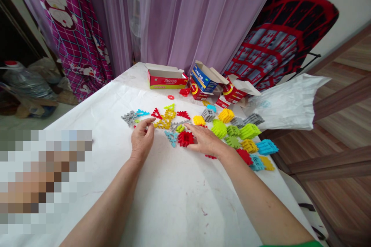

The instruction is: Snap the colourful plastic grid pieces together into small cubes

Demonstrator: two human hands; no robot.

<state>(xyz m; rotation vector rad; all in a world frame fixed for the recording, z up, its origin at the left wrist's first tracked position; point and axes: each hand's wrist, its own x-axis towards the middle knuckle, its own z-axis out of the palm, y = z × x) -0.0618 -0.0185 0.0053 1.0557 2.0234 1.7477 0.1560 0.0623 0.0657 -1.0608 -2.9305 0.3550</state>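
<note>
My left hand [142,138] is at the left edge of the piece pile, fingers loosely curled, index finger and thumb slightly apart. Its fingertips are beside flat yellow interlocking pieces [162,124]; nothing shows between them. My right hand [207,138] spreads its fingers and thumb at the right side of a red stack of toothed square pieces [185,138]. The thumb is close against the stack; whether it presses on it I cannot tell. Between the hands lie a light blue triangle piece [171,137], a small green piece [180,128] and a grey piece [175,125].
Stacked toothed pieces in green [219,128], yellow [226,115] and blue [267,147] sit to the right. Behind stand a long red open box [168,81], a blue box [204,78] and red boxes [233,89]. A white bag [286,104] hangs at the table's right edge.
</note>
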